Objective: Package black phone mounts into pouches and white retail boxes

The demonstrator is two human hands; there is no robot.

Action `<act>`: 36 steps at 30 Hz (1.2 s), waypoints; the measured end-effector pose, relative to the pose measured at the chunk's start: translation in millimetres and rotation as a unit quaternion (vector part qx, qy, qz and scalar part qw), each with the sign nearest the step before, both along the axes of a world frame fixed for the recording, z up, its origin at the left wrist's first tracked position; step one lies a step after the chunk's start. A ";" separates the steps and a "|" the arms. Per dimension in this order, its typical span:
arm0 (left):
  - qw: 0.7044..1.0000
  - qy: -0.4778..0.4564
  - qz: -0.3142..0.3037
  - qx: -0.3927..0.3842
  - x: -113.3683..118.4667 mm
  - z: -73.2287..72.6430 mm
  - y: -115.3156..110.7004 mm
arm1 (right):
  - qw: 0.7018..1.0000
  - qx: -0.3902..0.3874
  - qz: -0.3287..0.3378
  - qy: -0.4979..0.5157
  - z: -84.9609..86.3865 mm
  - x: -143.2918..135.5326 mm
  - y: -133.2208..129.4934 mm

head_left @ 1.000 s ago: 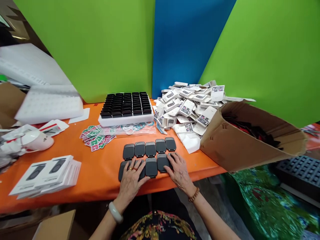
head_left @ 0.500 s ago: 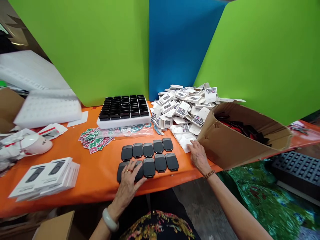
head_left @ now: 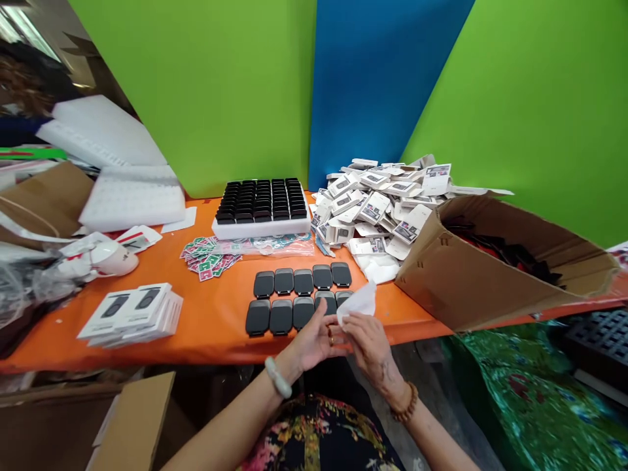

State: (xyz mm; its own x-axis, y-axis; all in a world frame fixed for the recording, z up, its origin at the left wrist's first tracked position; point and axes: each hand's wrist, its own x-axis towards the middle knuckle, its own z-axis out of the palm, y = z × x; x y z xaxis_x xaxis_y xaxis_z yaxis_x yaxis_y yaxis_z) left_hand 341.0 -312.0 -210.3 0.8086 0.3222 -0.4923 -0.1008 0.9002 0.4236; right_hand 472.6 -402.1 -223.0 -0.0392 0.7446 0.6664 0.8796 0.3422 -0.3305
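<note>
Across an orange-covered worktop [head_left: 210, 314], two rows of flat dark devices [head_left: 281, 316] lie face-up near the front edge, the near row partly hidden by the hands and the sheet. Right above the right end of that row, a thin white sheet [head_left: 360, 302] is pinched between the thumb and fingers of the right hand [head_left: 370, 340]. The left hand [head_left: 316, 337] is fairly wide, palm turned inward, thumb raised and fingers reaching to the sheet's lower edge; whether they touch it cannot be told.

Behind the devices stands a white foam tray [head_left: 262, 228] packed with upright black pieces [head_left: 262, 199], with a clear plastic bag [head_left: 289, 244] just in front and a spread of red and green stickers [head_left: 209, 261] beside it. To the right, small white boxes [head_left: 375, 208] are heaped loosely, next to an open cardboard carton [head_left: 436, 281] with dark and red items inside. White boxes with a device pictured on top [head_left: 132, 313] sit stacked on the left, near a white cap [head_left: 115, 258] and foam blocks [head_left: 132, 199].

Green panels [head_left: 206, 98] and a blue panel [head_left: 373, 78] wall off the back; below the worktop at right lies shiny green sheeting [head_left: 530, 386] beside a dark grid-topped crate [head_left: 601, 343].
</note>
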 end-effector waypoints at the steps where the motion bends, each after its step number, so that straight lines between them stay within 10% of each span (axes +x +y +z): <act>1: 1.000 -0.003 0.009 0.005 6.3 -2.2 2.2 | 0.999 -0.016 0.030 0.009 1.9 -10.1 -4.4; 11: 0.989 0.007 -0.054 0.138 -10.7 2.4 8.4 | 0.972 -0.158 0.144 0.096 31.2 -39.3 -25.1; 17: 0.993 0.026 0.025 0.111 -31.9 -0.9 -3.1 | 0.963 -0.022 -0.016 0.269 15.1 -33.1 -11.4; 26: 0.994 0.039 0.072 0.077 -53.0 -2.7 -12.7 | 0.760 -0.309 0.074 0.567 13.5 -31.9 11.6; 31: 0.965 0.101 0.081 0.226 -64.3 -0.5 -18.6 | 0.810 -0.317 0.024 0.493 21.6 -40.9 19.9; 36: 0.850 0.161 0.088 0.494 -76.6 21.5 -29.8 | 0.889 -0.296 0.000 0.350 36.8 -46.4 31.7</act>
State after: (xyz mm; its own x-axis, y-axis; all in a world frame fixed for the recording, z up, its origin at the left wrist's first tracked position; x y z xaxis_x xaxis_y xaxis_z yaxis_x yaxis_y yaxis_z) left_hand 264.4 -341.8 -188.8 0.5790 0.8094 -0.0984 0.0679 0.0724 0.9951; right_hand 426.2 -370.4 -186.2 0.2307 0.9728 0.0199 0.3879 -0.0732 -0.9188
